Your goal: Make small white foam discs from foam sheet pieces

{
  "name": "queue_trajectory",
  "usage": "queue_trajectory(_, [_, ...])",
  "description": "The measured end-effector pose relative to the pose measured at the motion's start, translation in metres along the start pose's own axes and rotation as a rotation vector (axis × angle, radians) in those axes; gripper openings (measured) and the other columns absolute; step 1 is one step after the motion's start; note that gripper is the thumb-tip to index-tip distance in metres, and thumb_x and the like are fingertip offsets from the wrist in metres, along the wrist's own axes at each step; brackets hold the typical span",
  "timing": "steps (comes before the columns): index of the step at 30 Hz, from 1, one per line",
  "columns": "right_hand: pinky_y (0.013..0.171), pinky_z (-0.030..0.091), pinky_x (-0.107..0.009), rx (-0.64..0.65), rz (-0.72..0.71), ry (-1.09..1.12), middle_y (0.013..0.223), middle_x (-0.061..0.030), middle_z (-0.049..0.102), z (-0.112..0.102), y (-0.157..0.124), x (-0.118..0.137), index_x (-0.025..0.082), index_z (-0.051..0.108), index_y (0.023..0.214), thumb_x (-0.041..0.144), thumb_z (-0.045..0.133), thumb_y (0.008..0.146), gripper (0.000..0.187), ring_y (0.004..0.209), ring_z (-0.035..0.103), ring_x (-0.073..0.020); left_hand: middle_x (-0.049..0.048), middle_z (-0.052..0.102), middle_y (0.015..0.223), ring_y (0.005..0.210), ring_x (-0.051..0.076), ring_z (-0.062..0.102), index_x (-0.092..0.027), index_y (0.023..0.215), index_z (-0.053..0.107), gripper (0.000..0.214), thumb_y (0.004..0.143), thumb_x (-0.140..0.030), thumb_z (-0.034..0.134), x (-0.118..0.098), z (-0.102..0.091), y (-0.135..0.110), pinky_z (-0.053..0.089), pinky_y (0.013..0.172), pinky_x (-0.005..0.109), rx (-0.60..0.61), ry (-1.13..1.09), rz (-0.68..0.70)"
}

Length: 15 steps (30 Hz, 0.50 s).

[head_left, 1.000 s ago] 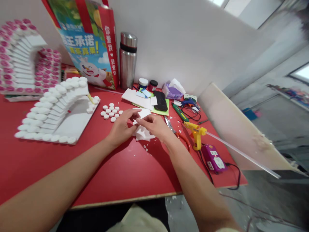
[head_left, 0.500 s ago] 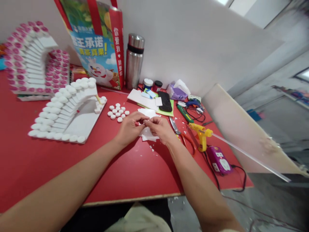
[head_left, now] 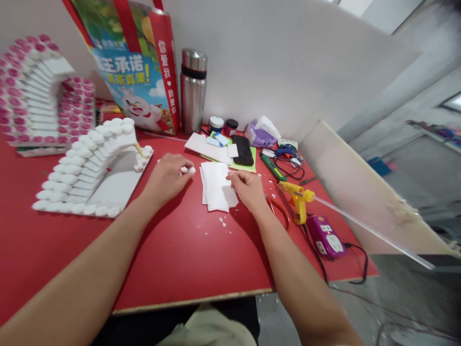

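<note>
My left hand (head_left: 166,177) is over the group of small white round pieces, its fingers curled and hiding most of them. A white round piece (head_left: 192,170) shows at the tips of its thumb and forefinger, which look closed on it. To the right, my right hand (head_left: 248,189) is pinched at the edge of a small stack of white paper sheets (head_left: 217,187). Whatever lies between its fingertips is too small to name. Left of my hands stands a white stepped model (head_left: 95,166), edged with rows of similar round pieces.
A yellow glue gun (head_left: 298,198) with a long clear stick, a purple power socket (head_left: 327,238) and orange-handled pliers (head_left: 281,209) are on the right. Behind stand a steel flask (head_left: 193,93), a printed bag (head_left: 133,72) and a pink-and-white model (head_left: 36,96). White scraps (head_left: 222,222) lie in front.
My hands have parted. The left one has moved left to the white round pieces; the right one has shifted slightly right, leaving the paper stack uncovered. The view has shifted a little.
</note>
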State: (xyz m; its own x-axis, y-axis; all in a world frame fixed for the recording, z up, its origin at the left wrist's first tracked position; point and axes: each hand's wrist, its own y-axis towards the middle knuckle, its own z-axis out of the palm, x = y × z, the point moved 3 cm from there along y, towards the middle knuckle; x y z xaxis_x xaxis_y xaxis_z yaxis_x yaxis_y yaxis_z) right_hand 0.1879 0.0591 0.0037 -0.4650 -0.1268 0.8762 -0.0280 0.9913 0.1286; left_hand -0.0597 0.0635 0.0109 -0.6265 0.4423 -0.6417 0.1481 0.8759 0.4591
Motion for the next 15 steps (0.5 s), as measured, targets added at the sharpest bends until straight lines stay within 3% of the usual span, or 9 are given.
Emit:
queue_trajectory(3, [0.066,0.039,-0.029,-0.042,-0.081,-0.128,0.064,0.0003,0.061,-0.003,0.000,0.003,0.019,0.068,0.071,0.044,0.060,0.090,0.032,0.064,0.053,-0.0147,0.0144,0.073,0.099,0.101,0.034,0.061,-0.018,0.080,0.072,0.019,0.092,-0.027,0.060,-0.001,0.016,-0.002,0.046,0.096,0.057,0.111,0.292,0.129])
queue_trajectory(7, [0.073,0.046,-0.030,-0.034,-0.106,-0.185,0.084,-0.0032,0.071,-0.002,-0.002,0.007,0.018,0.071,0.089,0.034,0.064,0.088,0.017,0.071,0.058,-0.0158,0.0163,0.070,0.108,0.110,0.038,0.056,-0.018,0.083,0.074,0.019,0.092,-0.024,0.059,0.010,0.019,-0.004,0.045,0.093,0.055,0.055,0.443,0.081])
queue_trajectory(10, [0.078,0.050,-0.031,0.150,-0.142,-0.299,0.106,-0.0075,0.071,0.008,-0.011,0.015,0.018,0.070,0.111,0.041,0.076,0.083,0.037,0.080,0.061,-0.0172,0.0143,0.068,0.108,0.108,0.034,0.057,-0.019,0.089,0.076,0.017,0.092,-0.023,0.059,0.019,0.018,-0.005,0.043,0.099,0.055,-0.001,0.430,0.072])
queue_trajectory(13, [0.093,0.051,-0.038,0.328,-0.226,-0.530,0.124,-0.0138,0.065,0.021,-0.022,0.025,0.016,0.066,0.124,0.048,0.085,0.075,0.062,0.103,0.063,-0.0254,0.0150,0.068,0.113,0.111,0.035,0.057,-0.019,0.101,0.077,0.020,0.092,-0.023,0.060,0.020,0.017,-0.006,0.042,0.103,0.055,-0.021,0.398,0.067])
queue_trajectory(15, [0.097,0.049,-0.039,0.341,-0.256,-0.632,0.125,-0.0159,0.063,0.025,-0.025,0.028,0.013,0.066,0.123,0.041,0.081,0.079,0.054,0.110,0.062,-0.0280,0.0165,0.068,0.119,0.115,0.037,0.056,-0.017,0.108,0.077,0.024,0.091,-0.026,0.063,0.015,0.018,-0.006,0.043,0.103,0.055,-0.028,0.377,0.072])
